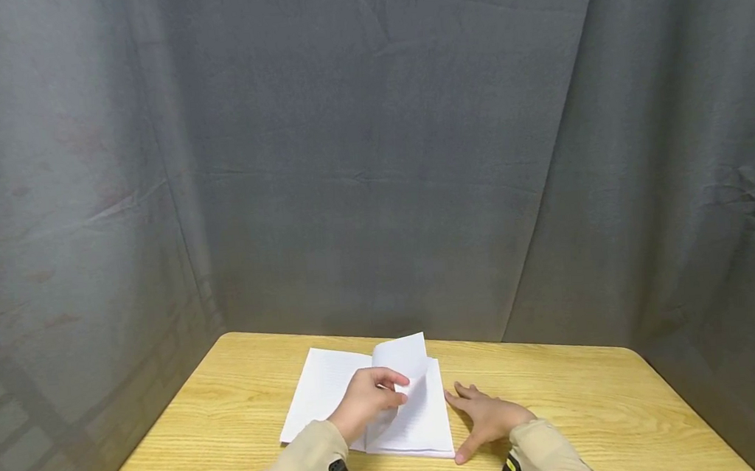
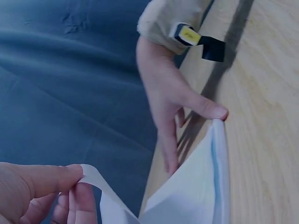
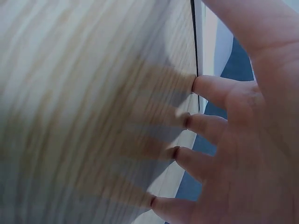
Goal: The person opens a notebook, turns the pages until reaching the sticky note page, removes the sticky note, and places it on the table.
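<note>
Head view: the left hand (image 1: 364, 401), fingers (image 1: 391, 376) curled in a pinch, holds a raised page (image 1: 403, 349) of the open notebook (image 1: 329, 380) on the desk (image 1: 584, 404), the right hand (image 1: 488, 414) spread at the notebook's right edge, where light, steady bracing would likely prevent slipping.

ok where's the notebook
In the head view, the open notebook lies on the table, just left of the right hand, with the left hand holding up a page.

We have notebook (image 1: 329, 387) on table (image 1: 591, 411); left hand (image 1: 369, 399) over it; right hand (image 1: 488, 414) against its right edge; curtain (image 1: 372, 162) behind.
</note>
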Tool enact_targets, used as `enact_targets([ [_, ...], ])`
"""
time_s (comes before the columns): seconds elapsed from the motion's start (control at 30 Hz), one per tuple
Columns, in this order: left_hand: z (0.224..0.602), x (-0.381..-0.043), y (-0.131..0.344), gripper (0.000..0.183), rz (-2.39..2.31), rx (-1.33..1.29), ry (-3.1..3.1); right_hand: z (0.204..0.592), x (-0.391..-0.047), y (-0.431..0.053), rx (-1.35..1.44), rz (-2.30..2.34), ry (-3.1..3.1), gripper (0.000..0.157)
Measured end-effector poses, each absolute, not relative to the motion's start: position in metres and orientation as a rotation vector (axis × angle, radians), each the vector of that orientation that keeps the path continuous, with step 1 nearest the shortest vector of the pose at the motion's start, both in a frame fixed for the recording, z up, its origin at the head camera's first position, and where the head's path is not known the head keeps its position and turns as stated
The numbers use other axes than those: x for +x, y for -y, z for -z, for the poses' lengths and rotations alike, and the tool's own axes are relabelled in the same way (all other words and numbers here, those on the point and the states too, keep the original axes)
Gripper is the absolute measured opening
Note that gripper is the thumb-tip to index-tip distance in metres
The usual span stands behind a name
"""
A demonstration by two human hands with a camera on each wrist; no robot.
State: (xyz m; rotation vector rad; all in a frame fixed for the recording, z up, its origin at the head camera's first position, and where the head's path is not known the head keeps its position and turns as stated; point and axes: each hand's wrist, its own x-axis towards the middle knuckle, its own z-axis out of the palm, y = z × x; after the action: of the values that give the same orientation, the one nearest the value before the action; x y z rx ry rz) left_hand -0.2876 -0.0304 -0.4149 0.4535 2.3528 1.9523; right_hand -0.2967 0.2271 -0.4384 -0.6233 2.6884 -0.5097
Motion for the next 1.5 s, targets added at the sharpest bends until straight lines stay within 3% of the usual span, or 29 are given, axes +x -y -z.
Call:
enact_targets([
  [0.83, 0.421, -0.282, 0.11, 0.026, -2.222, 0.114, -2.294, 0.442, -0.303, -0.23, -0.645, 0.534, -2.639, 0.116],
  [1.5, 0.449, -0.272, 0.168, 0.023, -2.022, -0.181, -2.471, 0.442, -0.302, -0.229, -0.646, 0.542, -2.642, 0.115],
])
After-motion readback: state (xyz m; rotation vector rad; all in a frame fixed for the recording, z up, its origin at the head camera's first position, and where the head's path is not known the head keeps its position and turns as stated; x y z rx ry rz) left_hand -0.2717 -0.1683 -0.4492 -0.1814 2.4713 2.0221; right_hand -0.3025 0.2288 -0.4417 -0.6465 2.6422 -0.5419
